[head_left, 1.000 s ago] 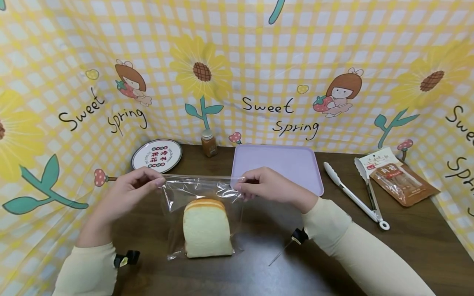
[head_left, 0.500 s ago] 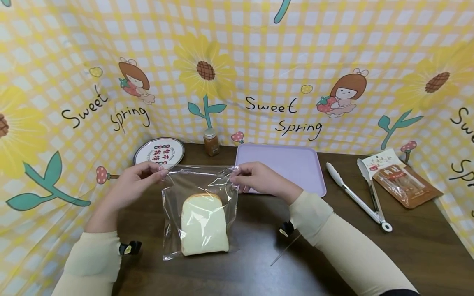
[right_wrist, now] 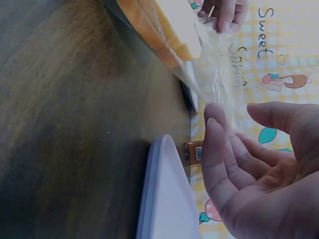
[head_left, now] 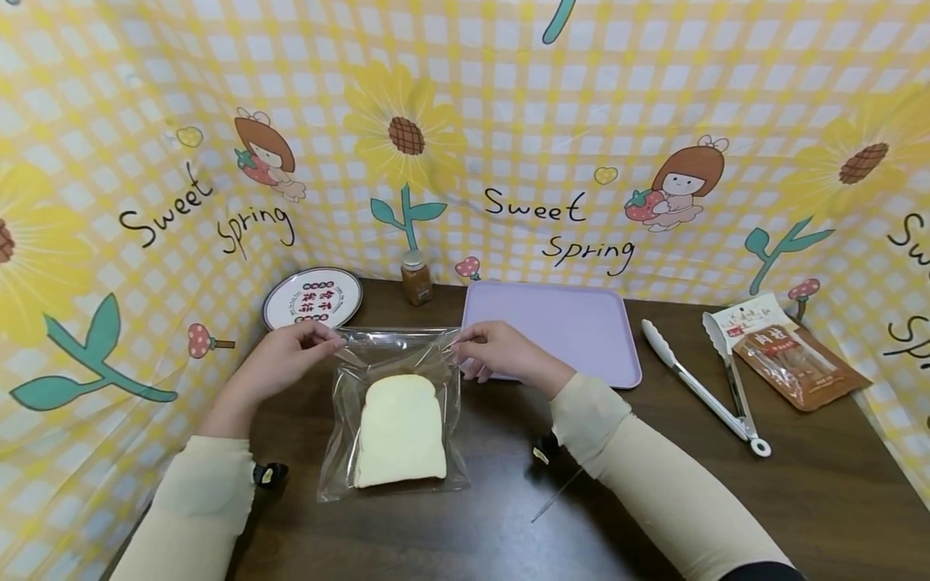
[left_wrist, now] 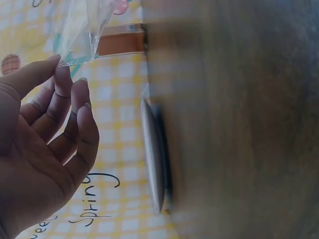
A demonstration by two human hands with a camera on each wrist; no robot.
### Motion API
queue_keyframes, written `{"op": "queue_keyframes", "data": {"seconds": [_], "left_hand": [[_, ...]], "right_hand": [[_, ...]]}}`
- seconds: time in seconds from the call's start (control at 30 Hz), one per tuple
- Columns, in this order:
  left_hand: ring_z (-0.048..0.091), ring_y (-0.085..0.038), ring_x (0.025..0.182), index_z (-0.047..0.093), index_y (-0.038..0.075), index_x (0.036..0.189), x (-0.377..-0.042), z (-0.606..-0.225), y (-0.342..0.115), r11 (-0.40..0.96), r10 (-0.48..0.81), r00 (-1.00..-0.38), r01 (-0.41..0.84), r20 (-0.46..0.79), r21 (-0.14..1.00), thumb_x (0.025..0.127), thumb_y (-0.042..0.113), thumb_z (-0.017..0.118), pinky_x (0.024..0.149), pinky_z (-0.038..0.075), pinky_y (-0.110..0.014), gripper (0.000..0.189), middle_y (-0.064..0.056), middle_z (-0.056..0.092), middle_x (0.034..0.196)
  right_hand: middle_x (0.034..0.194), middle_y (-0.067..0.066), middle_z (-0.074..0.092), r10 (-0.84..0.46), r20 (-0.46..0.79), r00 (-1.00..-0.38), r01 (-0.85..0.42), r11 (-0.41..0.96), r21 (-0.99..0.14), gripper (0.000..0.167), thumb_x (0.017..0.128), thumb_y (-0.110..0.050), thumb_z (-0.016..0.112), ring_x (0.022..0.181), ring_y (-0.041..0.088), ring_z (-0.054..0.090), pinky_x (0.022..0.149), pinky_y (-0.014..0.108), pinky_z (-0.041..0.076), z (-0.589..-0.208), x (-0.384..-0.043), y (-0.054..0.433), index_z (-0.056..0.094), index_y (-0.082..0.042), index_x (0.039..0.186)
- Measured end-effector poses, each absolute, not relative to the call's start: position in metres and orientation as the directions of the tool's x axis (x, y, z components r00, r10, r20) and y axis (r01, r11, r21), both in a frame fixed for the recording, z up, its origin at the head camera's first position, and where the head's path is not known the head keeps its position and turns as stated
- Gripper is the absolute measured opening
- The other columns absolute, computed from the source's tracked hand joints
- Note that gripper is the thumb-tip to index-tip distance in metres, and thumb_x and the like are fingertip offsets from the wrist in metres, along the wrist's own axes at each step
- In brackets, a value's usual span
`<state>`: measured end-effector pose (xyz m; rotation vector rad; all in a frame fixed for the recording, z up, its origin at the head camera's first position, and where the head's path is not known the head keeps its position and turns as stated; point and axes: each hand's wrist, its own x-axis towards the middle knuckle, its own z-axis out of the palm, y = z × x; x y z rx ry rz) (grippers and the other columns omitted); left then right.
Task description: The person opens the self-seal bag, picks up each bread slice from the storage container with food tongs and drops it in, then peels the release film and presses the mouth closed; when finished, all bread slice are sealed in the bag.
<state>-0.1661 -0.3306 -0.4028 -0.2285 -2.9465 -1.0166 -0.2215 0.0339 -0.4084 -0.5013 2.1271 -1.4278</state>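
A clear plastic bag [head_left: 454, 436] with slices of bread [head_left: 401, 432] inside stands near the middle of the table. The front slice faces me, and orange-brown crust shows in the right wrist view. My left hand [head_left: 296, 359] pinches the bag's top left corner between thumb and index finger, its other fingers loosely bent, as the left wrist view shows. At the top right corner is my right hand [head_left: 501, 355]; the film runs between its thumb and bent fingers. Both hands hold the bag's upper edge stretched between them, above the bread.
Behind the hands are a round plate [head_left: 314, 295], a small brown jar with a pale lid [head_left: 416, 278] and a lilac tray [head_left: 581, 331]. White-tipped tongs [head_left: 697, 387] lie splayed at right, beside a brown food packet [head_left: 795, 355]. A checked cloth [head_left: 508, 105] walls the table.
The bag with the bread was tilted, then shifted, and now faces me more squarely. My left hand moved slightly right, my right hand slightly left, both keeping the bag's top corners.
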Motion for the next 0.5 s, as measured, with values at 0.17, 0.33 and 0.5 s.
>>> {"op": "queue_keyframes", "data": {"seconds": [0.17,0.33,0.5], "left_hand": [[0.062,-0.011,0.085,0.075,0.012,0.108,-0.174,-0.409,-0.333,0.796,0.134,-0.989,0.145,0.062,0.587,0.106,0.035,0.069,0.074,0.051,-0.022,0.024,-0.007,0.078,0.1],[0.06,-0.015,0.082,0.076,0.01,0.108,-0.179,-0.416,-0.338,0.824,0.125,-0.992,0.115,0.019,0.556,0.107,0.035,0.068,0.073,0.049,-0.026,0.026,-0.007,0.076,0.096],[0.06,-0.017,0.08,0.076,0.01,0.11,-0.182,-0.425,-0.343,0.875,0.083,-0.996,0.052,-0.043,0.482,0.107,0.042,0.065,0.073,0.048,-0.031,0.033,-0.005,0.075,0.094]], "right_hand": [[0.126,0.022,0.077,-0.561,-0.233,-0.794,-0.016,0.403,-0.915,0.045,0.109,-0.023,0.058,0.079,0.022,0.078,0.063,0.029,0.064,-0.41,-0.22,0.032,0.059,0.004,0.145],[0.139,0.024,0.071,-0.574,-0.237,-0.784,-0.049,0.437,-0.898,0.055,0.11,-0.025,0.057,0.081,0.022,0.078,0.066,0.034,0.067,-0.413,-0.218,0.032,0.049,0.004,0.156],[0.144,0.024,0.066,-0.573,-0.22,-0.789,-0.088,0.46,-0.883,0.05,0.111,-0.026,0.057,0.08,0.021,0.079,0.066,0.034,0.067,-0.416,-0.214,0.039,0.054,0.002,0.152]]}}
